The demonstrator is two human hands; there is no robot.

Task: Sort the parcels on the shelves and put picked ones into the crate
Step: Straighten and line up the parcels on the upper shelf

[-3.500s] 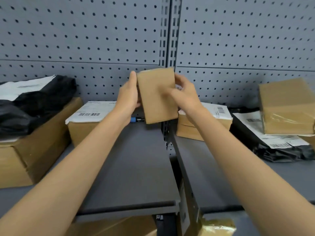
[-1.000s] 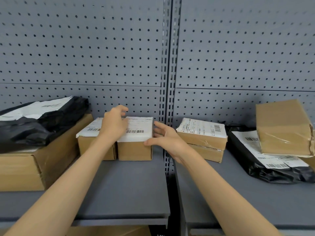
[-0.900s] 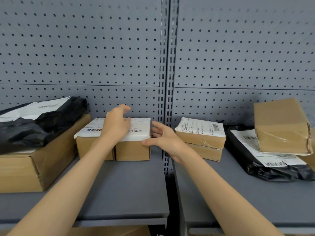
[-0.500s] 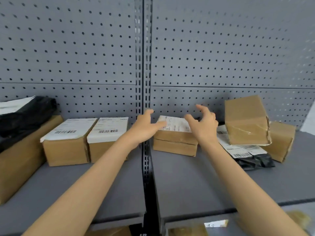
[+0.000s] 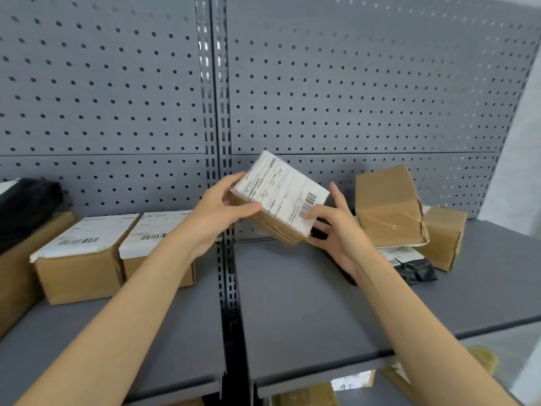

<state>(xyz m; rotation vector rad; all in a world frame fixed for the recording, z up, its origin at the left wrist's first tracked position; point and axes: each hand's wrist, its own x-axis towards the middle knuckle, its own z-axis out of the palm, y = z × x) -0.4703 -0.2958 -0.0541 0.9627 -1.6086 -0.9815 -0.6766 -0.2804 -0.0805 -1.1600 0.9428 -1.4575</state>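
Both hands hold one small cardboard parcel (image 5: 281, 206) in the air, above the back part of the right shelf (image 5: 307, 303). The parcel is tilted, and its white label with a barcode faces the camera. The left hand (image 5: 216, 212) grips the left end: the thumb lies on the label side and the fingers are curled behind the upper edge. The right hand (image 5: 336, 227) grips the right lower corner, with the thumb on the label near the barcode and the other fingers under and behind the box. So both hands are clamped on this same parcel, and it does not touch the shelf.

On the left shelf (image 5: 117, 347) two labelled boxes (image 5: 117, 253) stand side by side and touch each other. At the far left there is a bigger carton (image 5: 17, 259) with a black bag (image 5: 26, 206) on top. To the right of the held parcel a taped brown box (image 5: 389, 206) lies on a black mailer bag (image 5: 415, 268), and one smaller brown box (image 5: 445, 235) stands just beside it. Behind everything there is a grey pegboard wall (image 5: 351, 83)
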